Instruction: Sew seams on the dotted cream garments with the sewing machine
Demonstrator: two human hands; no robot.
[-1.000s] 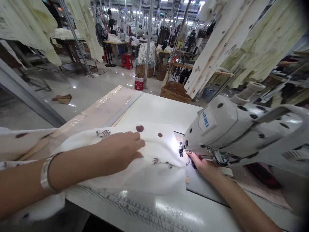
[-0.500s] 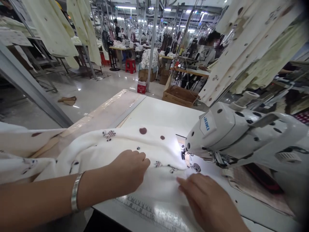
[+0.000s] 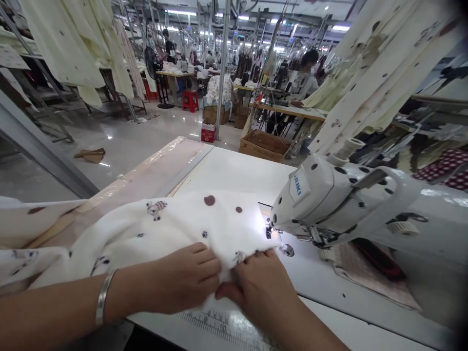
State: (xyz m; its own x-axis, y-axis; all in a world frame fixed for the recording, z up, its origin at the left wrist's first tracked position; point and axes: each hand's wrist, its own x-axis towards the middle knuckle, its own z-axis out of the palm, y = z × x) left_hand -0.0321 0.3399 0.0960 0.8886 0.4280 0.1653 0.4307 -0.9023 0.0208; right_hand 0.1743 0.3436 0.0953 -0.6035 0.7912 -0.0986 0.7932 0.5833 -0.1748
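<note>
Your left hand (image 3: 186, 278) and right hand (image 3: 261, 282) both grip the near edge of the white printed fabric (image 3: 179, 226), left of the sewing machine (image 3: 329, 195); it looks light, soft and floppy, best held along that edge.

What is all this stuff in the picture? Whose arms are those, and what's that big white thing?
The picture comes from a camera worn on a person's head, looking forward and down. So the arms are that person's own, with bare hands and no robot.

The big white thing is a sewing machine. A bright light shines by its front end.

On the table lies a soft white cloth with brown spots and little drawings. There are ruler marks along the table's near side.

The left hand, on the arm with a shiny bracelet, is curled against the cloth. The right hand is at the cloth's near edge. They seem to hold it, but their grip is partly hidden.
</note>
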